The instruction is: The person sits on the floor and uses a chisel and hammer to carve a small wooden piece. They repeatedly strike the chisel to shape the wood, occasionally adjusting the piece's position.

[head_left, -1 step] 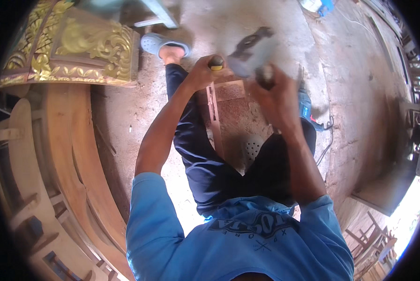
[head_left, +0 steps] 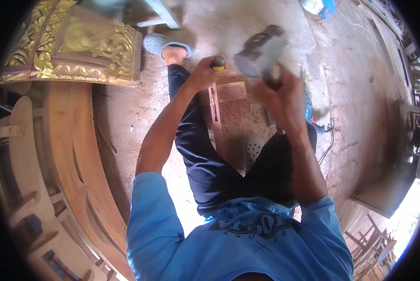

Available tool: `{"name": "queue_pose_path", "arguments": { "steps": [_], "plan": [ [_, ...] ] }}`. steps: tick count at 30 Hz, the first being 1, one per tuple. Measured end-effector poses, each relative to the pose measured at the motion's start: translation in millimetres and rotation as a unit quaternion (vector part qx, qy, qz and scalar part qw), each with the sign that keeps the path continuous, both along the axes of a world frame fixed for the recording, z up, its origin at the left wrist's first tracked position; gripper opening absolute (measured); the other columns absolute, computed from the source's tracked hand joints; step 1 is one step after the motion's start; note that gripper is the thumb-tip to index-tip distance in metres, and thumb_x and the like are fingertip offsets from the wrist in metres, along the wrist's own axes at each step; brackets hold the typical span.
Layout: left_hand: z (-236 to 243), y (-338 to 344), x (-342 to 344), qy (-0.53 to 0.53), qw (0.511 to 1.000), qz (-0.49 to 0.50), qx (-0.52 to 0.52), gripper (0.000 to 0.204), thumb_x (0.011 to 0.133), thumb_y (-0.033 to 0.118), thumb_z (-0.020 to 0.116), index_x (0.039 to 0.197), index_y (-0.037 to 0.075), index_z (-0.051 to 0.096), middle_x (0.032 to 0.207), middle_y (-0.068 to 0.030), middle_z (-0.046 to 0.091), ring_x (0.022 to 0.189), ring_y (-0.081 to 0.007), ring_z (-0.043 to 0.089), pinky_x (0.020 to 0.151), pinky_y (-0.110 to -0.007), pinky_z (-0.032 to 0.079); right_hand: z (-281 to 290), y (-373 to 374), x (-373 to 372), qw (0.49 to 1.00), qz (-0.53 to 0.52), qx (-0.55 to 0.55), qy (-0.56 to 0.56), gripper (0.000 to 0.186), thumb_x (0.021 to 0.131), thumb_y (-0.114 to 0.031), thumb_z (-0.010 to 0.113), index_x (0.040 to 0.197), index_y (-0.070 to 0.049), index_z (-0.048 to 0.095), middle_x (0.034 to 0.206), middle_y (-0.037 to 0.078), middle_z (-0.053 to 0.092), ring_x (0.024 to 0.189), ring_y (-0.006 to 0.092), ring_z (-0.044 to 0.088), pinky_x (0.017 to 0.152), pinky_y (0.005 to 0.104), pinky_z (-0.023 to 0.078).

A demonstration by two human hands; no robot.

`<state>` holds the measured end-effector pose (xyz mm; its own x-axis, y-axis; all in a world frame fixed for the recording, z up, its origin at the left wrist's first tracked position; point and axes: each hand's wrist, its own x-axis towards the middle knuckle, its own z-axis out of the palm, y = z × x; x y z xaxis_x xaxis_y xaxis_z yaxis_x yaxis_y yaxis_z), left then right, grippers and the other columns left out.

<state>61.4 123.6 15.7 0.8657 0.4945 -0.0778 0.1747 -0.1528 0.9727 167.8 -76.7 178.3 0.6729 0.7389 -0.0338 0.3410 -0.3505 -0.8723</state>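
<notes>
left grip (head_left: 203, 76) and right grip (head_left: 287, 98) clenched, arms (head_left: 162, 126) extended forward.

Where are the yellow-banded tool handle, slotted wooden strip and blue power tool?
Yellow-banded tool handle (head_left: 217, 62): head view, dark rounded end.
Slotted wooden strip (head_left: 216, 125): head view, face below the slots.
Blue power tool (head_left: 308, 108): head view, body casing.
</notes>
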Motion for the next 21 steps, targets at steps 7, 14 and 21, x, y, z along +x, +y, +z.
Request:
{"name": "queue_pose_path", "arguments": {
  "steps": [7,14,21],
  "plan": [
    [-9,-1,2,-0.066,0.997,-0.027,-0.003,0.024,0.084,0.019,0.084,0.083,0.006,0.064,0.077,0.0044,0.062,0.075,-0.0063,0.055,0.071,-0.027,0.049,4,-6,-9,0.963,-0.019,0.263,-0.048,0.021,0.083,-0.005,0.073,0.103,0.000,0.070,0.078,0.005,0.070,0.068,0.0133,0.065,0.061,0.0270,0.051],
    [1,-4,-12,0.015,0.989,0.019,0.144,0.030,0.090,0.023,0.078,0.104,-0.002,0.071,0.087,-0.0021,0.071,0.085,-0.0090,0.059,0.074,-0.032,0.051,-56,51,2,0.986,0.067,-0.107,-0.114,0.040,0.085,-0.036,0.071,0.103,0.000,0.068,0.087,0.028,0.069,0.086,0.0477,0.067,0.076,0.0525,0.053],
    [1,-2,-10,-0.055,0.998,-0.012,0.017,0.026,0.087,0.021,0.082,0.081,0.007,0.061,0.074,0.0057,0.053,0.070,-0.0068,0.047,0.065,-0.028,0.041,27,6,20,0.995,0.017,0.092,-0.017,0.017,0.081,-0.009,0.069,0.094,0.000,0.064,0.073,0.009,0.065,0.065,0.0140,0.058,0.061,0.0347,0.048]
  ]
}}
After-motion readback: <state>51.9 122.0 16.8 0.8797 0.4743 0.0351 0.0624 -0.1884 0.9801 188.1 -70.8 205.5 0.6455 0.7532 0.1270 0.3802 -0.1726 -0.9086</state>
